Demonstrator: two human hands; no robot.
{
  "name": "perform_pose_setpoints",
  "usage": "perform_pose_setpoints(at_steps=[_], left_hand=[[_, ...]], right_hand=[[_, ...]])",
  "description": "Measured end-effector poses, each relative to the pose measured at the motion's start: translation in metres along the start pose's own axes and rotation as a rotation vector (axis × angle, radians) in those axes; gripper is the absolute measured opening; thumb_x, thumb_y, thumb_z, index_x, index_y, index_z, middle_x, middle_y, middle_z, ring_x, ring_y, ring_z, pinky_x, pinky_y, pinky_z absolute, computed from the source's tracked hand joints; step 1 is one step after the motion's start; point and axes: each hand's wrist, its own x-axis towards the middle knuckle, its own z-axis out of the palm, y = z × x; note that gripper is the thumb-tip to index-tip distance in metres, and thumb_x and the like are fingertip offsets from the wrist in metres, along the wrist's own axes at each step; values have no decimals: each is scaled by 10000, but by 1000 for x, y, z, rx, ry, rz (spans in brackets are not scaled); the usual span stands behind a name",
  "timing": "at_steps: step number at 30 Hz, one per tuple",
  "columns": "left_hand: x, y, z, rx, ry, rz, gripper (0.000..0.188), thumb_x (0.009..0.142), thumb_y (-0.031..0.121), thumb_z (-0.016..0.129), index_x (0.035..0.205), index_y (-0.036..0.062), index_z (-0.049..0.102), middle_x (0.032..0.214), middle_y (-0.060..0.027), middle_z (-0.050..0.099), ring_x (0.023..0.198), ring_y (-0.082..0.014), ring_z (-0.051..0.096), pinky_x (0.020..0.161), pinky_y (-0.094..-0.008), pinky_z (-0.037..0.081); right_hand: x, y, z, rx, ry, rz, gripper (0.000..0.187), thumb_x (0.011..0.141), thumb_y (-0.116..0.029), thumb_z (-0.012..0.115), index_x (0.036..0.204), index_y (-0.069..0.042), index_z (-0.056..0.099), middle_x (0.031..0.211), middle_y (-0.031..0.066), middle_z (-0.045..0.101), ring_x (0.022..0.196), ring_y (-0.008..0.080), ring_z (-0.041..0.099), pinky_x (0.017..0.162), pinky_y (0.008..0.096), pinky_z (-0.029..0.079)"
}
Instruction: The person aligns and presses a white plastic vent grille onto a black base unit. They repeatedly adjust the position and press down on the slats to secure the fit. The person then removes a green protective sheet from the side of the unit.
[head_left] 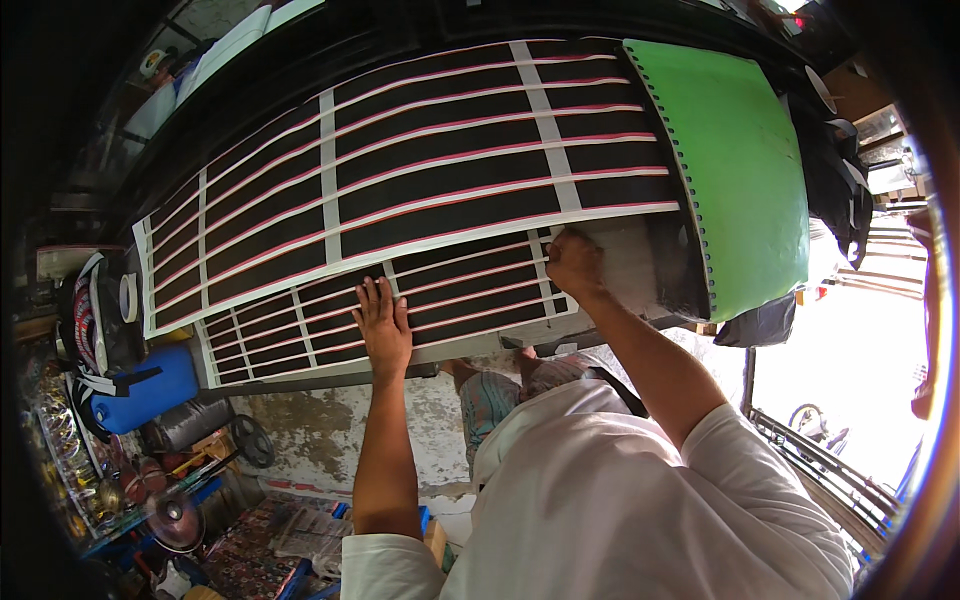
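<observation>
Two large printed sheets lie on the table, black with thin white and red stripes and pale cross bands. The bigger sheet (430, 150) overlaps the far part of the smaller sheet (460, 290). My left hand (380, 312) rests flat on the smaller sheet, fingers spread, with its fingertips near the bigger sheet's near edge. At the smaller sheet's right end, my right hand (577, 262) is closed with the fingers curled under. What it holds, if anything, is hidden by the hand.
A green sheet with a row of holes (740, 180) covers the table's right end. At the left are a blue plastic container (150, 390), a roll of tape (128, 298) and a black handwheel (252, 441). A fan (175, 520) stands lower left among clutter.
</observation>
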Motion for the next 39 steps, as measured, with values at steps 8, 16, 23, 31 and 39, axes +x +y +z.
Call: perform_pose_setpoints(at_steps=[8,16,23,31,39], left_hand=[[0,0,0,8,-9,-10,590,1183,457,383,1710,191,359,1783,-139,291,1667,-370,191,1315,-660,173],[2,23,-12,130,61,14,573,1174,382,450,1699,165,376,1761,-162,335,1645,-393,258,1296,-685,198],[6,100,0,-28,-1,228,568,1155,347,501,1681,156,399,1729,-134,400,1634,-345,309,1292,-678,253],[3,104,15,-25,-40,256,562,1163,380,483,1679,168,414,1733,-116,401,1637,-346,300,1295,-676,248],[4,105,12,-31,-47,253,560,1163,369,480,1672,143,420,1726,-136,408,1633,-358,305,1291,-679,249]], right_hand=[[-4,-6,-7,-14,12,8,95,795,-138,821,870,-147,763,996,124,784,1041,344,757,982,511,547],[-2,-4,-11,37,7,-41,198,853,-142,803,1018,-85,709,1056,180,748,1067,409,730,938,513,575],[-2,3,-5,17,41,-112,216,868,-155,803,1018,-69,674,1054,201,733,1044,443,721,900,522,583],[-3,-1,-12,17,0,-67,205,877,-163,792,1031,-74,690,1071,201,739,1056,439,723,918,524,576],[-3,-9,-17,-32,-41,-34,199,874,-165,767,1052,-87,721,1079,209,734,1069,427,723,940,517,571]])
